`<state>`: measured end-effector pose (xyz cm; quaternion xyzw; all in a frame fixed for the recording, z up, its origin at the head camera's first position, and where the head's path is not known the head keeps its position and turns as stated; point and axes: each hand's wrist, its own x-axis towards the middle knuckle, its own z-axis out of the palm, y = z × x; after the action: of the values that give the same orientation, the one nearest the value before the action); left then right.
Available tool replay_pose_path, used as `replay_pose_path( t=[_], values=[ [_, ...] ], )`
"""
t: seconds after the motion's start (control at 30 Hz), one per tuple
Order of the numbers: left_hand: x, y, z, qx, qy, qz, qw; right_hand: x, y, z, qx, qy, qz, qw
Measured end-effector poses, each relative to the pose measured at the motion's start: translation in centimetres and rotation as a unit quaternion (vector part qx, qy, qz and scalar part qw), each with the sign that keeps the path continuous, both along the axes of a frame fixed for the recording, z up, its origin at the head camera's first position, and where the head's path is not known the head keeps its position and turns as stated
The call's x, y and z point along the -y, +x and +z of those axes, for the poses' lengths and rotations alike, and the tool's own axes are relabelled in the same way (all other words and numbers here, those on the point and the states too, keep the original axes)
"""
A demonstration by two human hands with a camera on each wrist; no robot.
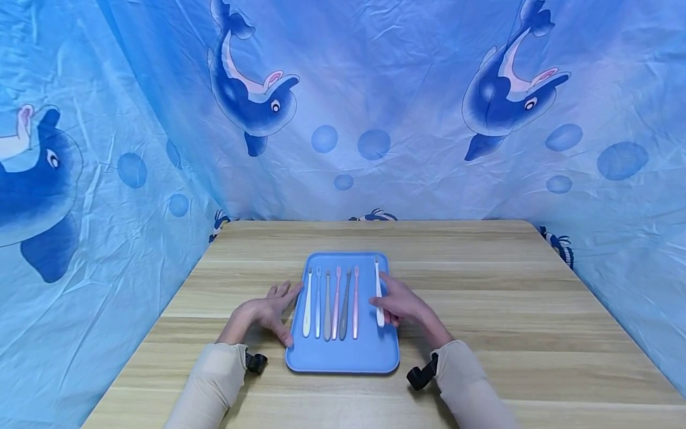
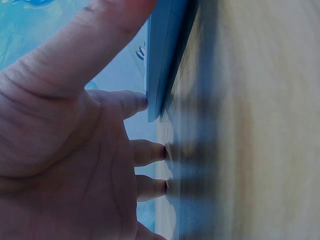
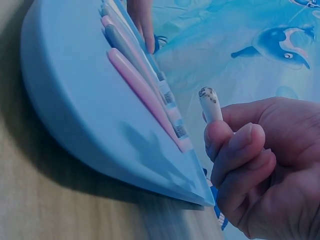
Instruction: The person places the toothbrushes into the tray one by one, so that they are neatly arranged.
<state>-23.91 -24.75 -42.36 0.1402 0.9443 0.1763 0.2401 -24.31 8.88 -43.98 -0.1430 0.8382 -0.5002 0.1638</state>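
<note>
A blue tray (image 1: 343, 359) lies on the table, with several toothbrushes side by side on it. From the left they include a cream toothbrush (image 1: 307, 316), a light blue toothbrush (image 1: 318, 316), a dark grey toothbrush (image 1: 344, 316) and a pink toothbrush (image 1: 356, 316). Over the tray's right side, my right hand (image 1: 401, 300) pinches a white toothbrush (image 1: 377, 280) by its handle. Its speckled handle end (image 3: 209, 94) sticks out past the fingers in the right wrist view. My left hand (image 1: 268, 311) is spread along the tray's left edge, fingertips and thumb at the rim.
The wood-grain table (image 1: 536, 316) reaches out on both sides of the tray. A blue curtain (image 1: 429, 190) printed with dolphins hangs behind it and at both sides. Each wrist wears a small black camera, such as the right one (image 1: 422, 374).
</note>
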Motion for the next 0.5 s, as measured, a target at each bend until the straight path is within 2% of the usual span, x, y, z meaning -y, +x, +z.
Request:
replay_pose_path(
  t=[0.5],
  values=[
    [-0.29, -0.23, 0.23, 0.003, 0.002, 0.004, 1.0000, 0.79, -0.59, -0.58, 0.017, 0.030, -0.007, 0.9994]
  ],
)
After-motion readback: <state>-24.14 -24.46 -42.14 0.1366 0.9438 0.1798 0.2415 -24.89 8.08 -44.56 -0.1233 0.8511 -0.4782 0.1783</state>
